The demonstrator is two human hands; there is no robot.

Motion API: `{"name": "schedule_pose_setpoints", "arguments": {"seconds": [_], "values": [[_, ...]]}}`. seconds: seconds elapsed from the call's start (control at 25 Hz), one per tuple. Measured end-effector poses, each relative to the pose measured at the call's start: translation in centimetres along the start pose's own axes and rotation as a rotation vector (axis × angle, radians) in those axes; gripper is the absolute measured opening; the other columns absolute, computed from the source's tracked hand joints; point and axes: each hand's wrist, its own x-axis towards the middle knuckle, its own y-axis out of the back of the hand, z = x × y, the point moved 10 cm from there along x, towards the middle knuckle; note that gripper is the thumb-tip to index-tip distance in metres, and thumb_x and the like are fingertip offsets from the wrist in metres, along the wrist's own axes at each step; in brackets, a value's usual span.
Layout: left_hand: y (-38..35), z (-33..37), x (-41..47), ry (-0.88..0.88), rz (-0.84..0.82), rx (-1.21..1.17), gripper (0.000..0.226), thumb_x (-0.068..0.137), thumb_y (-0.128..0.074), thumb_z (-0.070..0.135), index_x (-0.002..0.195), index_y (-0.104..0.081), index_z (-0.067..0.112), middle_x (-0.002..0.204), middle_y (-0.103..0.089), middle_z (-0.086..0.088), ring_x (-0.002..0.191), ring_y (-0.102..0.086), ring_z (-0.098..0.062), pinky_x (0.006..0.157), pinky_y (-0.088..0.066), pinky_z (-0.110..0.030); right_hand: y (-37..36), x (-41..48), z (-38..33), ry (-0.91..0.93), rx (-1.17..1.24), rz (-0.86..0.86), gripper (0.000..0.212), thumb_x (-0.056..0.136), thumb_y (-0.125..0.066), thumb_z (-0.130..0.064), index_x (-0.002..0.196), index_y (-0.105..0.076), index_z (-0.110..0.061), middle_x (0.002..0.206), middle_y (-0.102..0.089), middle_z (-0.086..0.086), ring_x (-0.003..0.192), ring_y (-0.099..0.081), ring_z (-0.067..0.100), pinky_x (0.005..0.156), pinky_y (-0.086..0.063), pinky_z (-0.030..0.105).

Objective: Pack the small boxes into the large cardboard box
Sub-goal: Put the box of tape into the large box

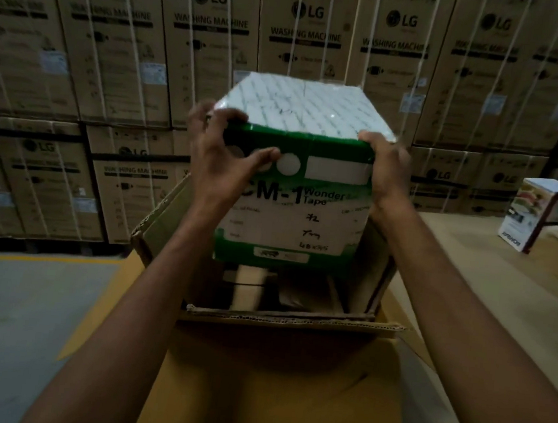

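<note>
Left hand [222, 162], right hand [386, 177]: fingers curled on top corners of the green-and-white cardboard box [299, 220]. Held level over the open brown cardboard carton [162, 223], likely for lowering.

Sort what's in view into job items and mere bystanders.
Job:
- green-and-white tape box, gripped by the left hand and right hand over the open large cardboard box
- small printed box at right, possibly next to pack

Lying about:
- stacked washing machine cartons
- brown surface under the printed box
</note>
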Motion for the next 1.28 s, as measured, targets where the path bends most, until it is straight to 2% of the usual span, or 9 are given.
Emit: {"name": "schedule_pose_setpoints", "arguments": {"seconds": [0.2,0.36,0.48,0.6,0.76,0.92,1.0,1.12,1.28], "values": [[-0.3,1.3,0.8,-0.112,-0.046,-0.039,0.059,0.074,-0.086,0.036,0.122,-0.06,0.014,0.139,-0.046,-0.006,0.13,-0.046,-0.016,0.101,-0.054,-0.029,0.5,-0.5,1.7,-0.03,0.065,0.02,0.047,0.074,-0.073,-0.051,0.115,-0.072,-0.028,0.108,-0.075,0.003,0.095,-0.074,0.021,0.071,-0.062,0.04],[2.0,4.4,4.0,-0.237,-0.027,0.036,0.058,0.076,-0.084,0.038,0.124,-0.061,0.014,0.14,-0.046,-0.009,0.132,-0.045,-0.018,0.105,-0.049,-0.027,-1.3,-0.9,1.2,-0.044,0.215,-0.014,0.039,0.089,-0.066,-0.042,0.119,-0.071,-0.018,0.11,-0.075,0.009,0.082,-0.073,0.012,0.056,-0.052,0.025],[3.8,5.7,4.8,-0.285,-0.011,0.124,0.056,0.078,-0.082,0.035,0.125,-0.061,0.014,0.14,-0.045,-0.008,0.132,-0.04,-0.012,0.105,-0.044,-0.017,-4.4,-1.1,1.6,-0.048,0.276,-0.118,0.046,0.089,-0.062,-0.05,0.122,-0.072,-0.02,0.116,-0.075,0.014,0.096,-0.073,0.026,0.068,-0.055,0.034],[4.6,5.9,4.9,-0.358,-0.038,0.274,0.056,0.081,-0.077,0.042,0.128,-0.061,0.015,0.143,-0.046,-0.012,0.137,-0.04,-0.027,0.108,-0.046,-0.039,-7.1,-1.4,2.9,-0.119,0.3,-0.2,0.046,0.088,-0.06,-0.051,0.121,-0.073,-0.022,0.108,-0.076,0.01,0.094,-0.07,0.028,0.072,-0.053,0.036],[2.0,5.3,3.1,-0.406,-0.197,0.703,0.077,0.078,-0.06,0.075,0.138,-0.054,0.027,0.149,-0.046,0.0,0.149,-0.014,-0.048,0.119,-0.019,-0.059,-8.0,-3.1,5.8,-0.214,0.238,-0.213,0.034,0.097,-0.048,-0.047,0.102,-0.073,-0.024,0.078,-0.073,-0.004,0.072,-0.065,0.013,0.055,-0.046,0.021],[0.1,5.7,2.5,-0.407,-0.244,0.805,0.081,0.072,-0.061,0.081,0.134,-0.055,0.029,0.144,-0.047,0.001,0.15,-0.011,-0.048,0.118,-0.015,-0.065,-6.3,-2.7,9.5,-0.358,0.436,-0.142,0.069,0.097,-0.035,-0.071,0.119,-0.073,-0.018,0.112,-0.076,0.012,0.104,-0.071,0.03,0.089,-0.057,0.04],[-0.1,5.1,2.9,-0.356,-0.246,0.784,0.081,0.07,-0.066,0.078,0.132,-0.057,0.027,0.142,-0.049,0.0,0.15,-0.013,-0.048,0.114,-0.022,-0.067,-5.4,-2.8,12.7,-0.55,0.519,-0.066,0.061,0.102,-0.033,-0.061,0.105,-0.071,-0.013,0.112,-0.073,0.017,0.111,-0.067,0.034,0.102,-0.052,0.049],[-0.8,4.6,2.3,-0.344,-0.265,0.766,0.08,0.068,-0.071,0.074,0.13,-0.059,0.025,0.141,-0.05,-0.001,0.15,-0.013,-0.047,0.111,-0.027,-0.064,-5.9,-6.6,17.4,-0.84,0.182,-0.22,0.029,0.104,-0.043,-0.013,0.086,-0.065,-0.005,0.089,-0.07,0.018,0.09,-0.068,0.033,0.091,-0.057,0.043],[-2.3,4.6,0.9,-0.365,-0.288,0.796,0.078,0.066,-0.075,0.071,0.128,-0.062,0.025,0.142,-0.051,-0.001,0.15,-0.016,-0.044,0.112,-0.027,-0.063,-9.2,-10.0,21.4,-0.714,-0.469,-0.709,0.028,0.099,-0.049,0.006,0.119,-0.064,-0.007,0.118,-0.068,0.012,0.104,-0.067,0.025,0.078,-0.062,0.033]]}}
